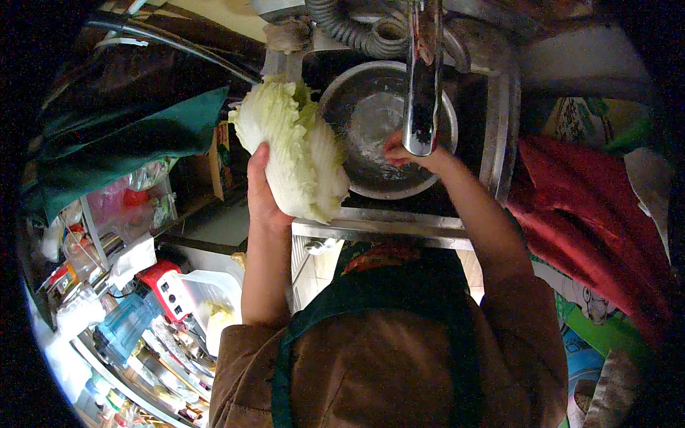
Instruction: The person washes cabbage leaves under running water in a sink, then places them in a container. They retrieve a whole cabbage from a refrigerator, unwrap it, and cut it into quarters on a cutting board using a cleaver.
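Observation:
My left hand (265,192) grips a large pale green and white napa cabbage (294,150) and holds it up at the left of a round metal basin (388,193). The basin stands in a sink with a metal rim (385,222) and has water in it. Over the basin's inside reaches my right hand (401,152), fingers bent beneath the end of a chrome faucet spout (421,117). The spout hides part of that hand, and I cannot tell whether the fingertips touch the water or hold anything.
A grey corrugated hose (353,35) lies behind the basin. Red cloth (583,230) hangs at the right of the sink, dark green cloth (134,144) at the left. Lower left are a clear plastic container (214,283), a red and white device (168,291) and a blue translucent container (126,323).

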`<move>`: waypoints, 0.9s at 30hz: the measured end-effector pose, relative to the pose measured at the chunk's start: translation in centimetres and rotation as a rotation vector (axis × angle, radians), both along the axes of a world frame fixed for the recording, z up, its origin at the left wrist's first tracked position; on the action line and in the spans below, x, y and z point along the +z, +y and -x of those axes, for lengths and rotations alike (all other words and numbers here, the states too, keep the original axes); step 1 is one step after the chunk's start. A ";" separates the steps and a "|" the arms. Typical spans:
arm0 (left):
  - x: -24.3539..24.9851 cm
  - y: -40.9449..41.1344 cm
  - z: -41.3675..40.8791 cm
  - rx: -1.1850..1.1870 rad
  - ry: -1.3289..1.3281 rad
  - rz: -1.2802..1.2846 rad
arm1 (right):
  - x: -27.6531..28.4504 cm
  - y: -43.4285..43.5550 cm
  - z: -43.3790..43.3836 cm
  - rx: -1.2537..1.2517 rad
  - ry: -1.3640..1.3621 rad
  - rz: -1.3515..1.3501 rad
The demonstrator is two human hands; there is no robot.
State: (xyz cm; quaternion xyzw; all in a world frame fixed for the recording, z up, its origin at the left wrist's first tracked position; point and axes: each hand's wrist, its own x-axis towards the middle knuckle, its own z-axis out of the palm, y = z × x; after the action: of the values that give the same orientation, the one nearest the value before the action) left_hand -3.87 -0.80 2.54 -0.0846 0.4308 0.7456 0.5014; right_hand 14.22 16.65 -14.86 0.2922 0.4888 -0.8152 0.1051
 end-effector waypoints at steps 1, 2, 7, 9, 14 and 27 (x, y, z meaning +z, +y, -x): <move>0.1 0.1 0.0 -0.011 0.022 -0.004 | 1.4 0.7 0.1 -0.024 0.033 -0.006; 0.1 0.1 0.0 -0.022 0.043 -0.007 | 3.2 1.4 0.1 -0.042 0.046 0.011; -0.1 1.1 -1.0 -0.083 -0.278 -0.331 | 7.2 2.7 -1.6 -0.317 0.328 0.434; -3.7 1.6 -0.8 -0.267 -0.313 -0.155 | 2.9 1.5 -1.9 -0.088 -0.027 -0.656; -9.4 2.5 -5.4 -0.305 -0.548 0.029 | 5.3 -0.2 -1.7 -0.200 -0.131 -0.654; -4.2 2.5 -3.7 -0.276 -0.690 -0.196 | 4.9 0.2 -4.9 -0.222 -0.122 -0.232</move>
State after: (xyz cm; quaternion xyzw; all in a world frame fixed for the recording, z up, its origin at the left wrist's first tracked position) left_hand -0.17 1.73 -1.68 -0.2234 0.1705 0.6363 0.7184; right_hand 19.14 16.87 -9.95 0.4037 0.5369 -0.7408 0.0096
